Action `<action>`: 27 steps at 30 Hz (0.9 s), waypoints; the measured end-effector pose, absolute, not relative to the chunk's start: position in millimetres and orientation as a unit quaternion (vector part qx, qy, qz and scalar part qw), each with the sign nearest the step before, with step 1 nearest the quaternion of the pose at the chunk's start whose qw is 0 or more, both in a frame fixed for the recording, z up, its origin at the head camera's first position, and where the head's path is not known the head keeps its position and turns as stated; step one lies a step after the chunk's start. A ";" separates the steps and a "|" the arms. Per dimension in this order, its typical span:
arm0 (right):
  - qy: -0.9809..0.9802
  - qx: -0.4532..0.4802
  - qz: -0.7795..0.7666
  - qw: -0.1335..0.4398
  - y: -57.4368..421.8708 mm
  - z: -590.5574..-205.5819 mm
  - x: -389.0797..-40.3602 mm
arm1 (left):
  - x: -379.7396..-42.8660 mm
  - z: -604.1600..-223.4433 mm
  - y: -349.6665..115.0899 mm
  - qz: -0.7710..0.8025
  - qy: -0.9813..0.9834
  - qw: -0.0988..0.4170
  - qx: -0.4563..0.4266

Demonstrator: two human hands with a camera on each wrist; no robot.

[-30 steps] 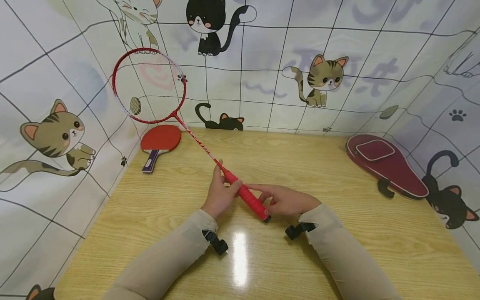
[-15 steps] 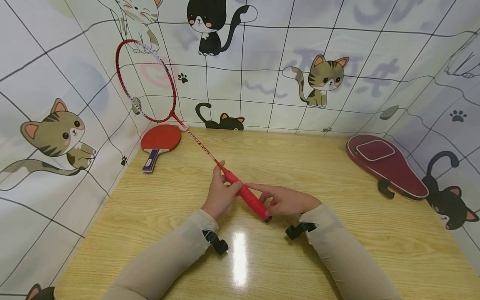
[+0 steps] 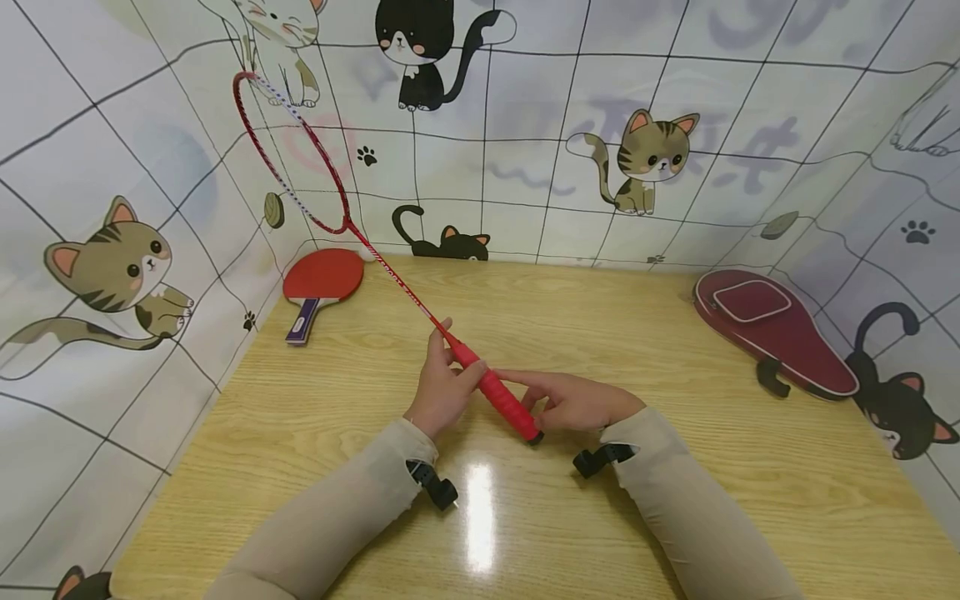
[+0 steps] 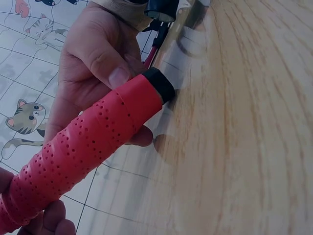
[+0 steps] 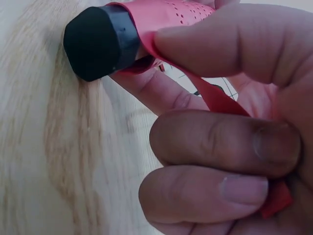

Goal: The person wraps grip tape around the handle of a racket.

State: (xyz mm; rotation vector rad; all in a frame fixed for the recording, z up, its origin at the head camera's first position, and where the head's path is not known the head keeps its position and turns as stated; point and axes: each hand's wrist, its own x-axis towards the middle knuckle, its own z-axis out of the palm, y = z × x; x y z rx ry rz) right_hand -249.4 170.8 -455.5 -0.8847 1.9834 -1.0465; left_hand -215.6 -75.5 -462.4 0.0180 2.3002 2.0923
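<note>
A red badminton racket (image 3: 397,283) slants up to the left in the head view, its head raised in front of the wall. My left hand (image 3: 442,387) pinches the upper part of its red-wrapped handle (image 3: 504,402) between thumb and fingers. Near the butt, my right hand (image 3: 577,400) has its thumb on the wrap beside the black butt cap (image 5: 98,44). From there a loose strip of red grip tape (image 5: 220,100) runs down into this hand's curled fingers, where part of it is hidden. Small holes dot the wrap (image 4: 93,142) in the left wrist view.
A red table tennis bat (image 3: 324,275) lies at the table's back left. Toward the back right is a dark red zipped bat case (image 3: 772,329) with a black strap. Cat-patterned wall covering (image 3: 525,125) borders the wooden table (image 3: 600,317).
The racket has turned about its own length, so its round head now shows as a narrow oval. Both hands have kept almost the same place.
</note>
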 end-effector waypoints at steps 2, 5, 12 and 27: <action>0.768 -0.342 -0.407 0.358 170.8 -456.0 -249.4 | -215.6 -461.5 -75.2 0.676 0.737 0.016 0.004; 0.768 -0.341 -0.408 0.356 170.6 -456.1 -249.7 | -215.3 -460.5 -75.0 0.680 0.733 0.014 0.000; 0.775 -0.340 -0.404 0.348 170.4 -454.6 -250.4 | -214.9 -461.3 -75.5 0.676 0.736 0.006 0.001; 0.770 -0.325 -0.410 0.366 170.3 -453.9 -248.3 | -217.0 -462.8 -74.7 0.688 0.725 0.014 -0.010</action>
